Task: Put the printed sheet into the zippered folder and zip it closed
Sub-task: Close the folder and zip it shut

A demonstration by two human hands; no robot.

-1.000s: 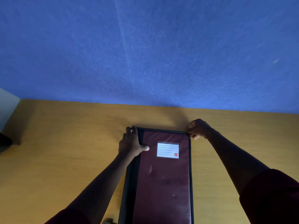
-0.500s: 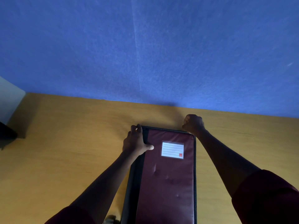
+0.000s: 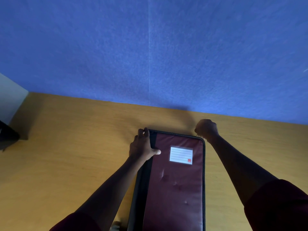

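A maroon zippered folder (image 3: 175, 184) with a black spine and a white label pocket (image 3: 181, 155) lies closed on the wooden table (image 3: 66, 164). My left hand (image 3: 143, 145) rests on its far left corner, fingers over the spine edge and thumb on the cover. My right hand (image 3: 206, 129) is curled at the far right corner, pinching what looks like the zipper pull on the zipper track (image 3: 203, 164). The printed sheet is not visible.
A blue felt wall (image 3: 150, 55) rises directly behind the table. A white panel and a dark object (image 3: 6, 135) sit at the far left edge. A small pale object (image 3: 115, 227) peeks out at the bottom beside the folder's spine.
My right hand has moved slightly left along the folder's far edge at the right corner. My left hand has stayed on the far left corner. The camera view has shifted a little.
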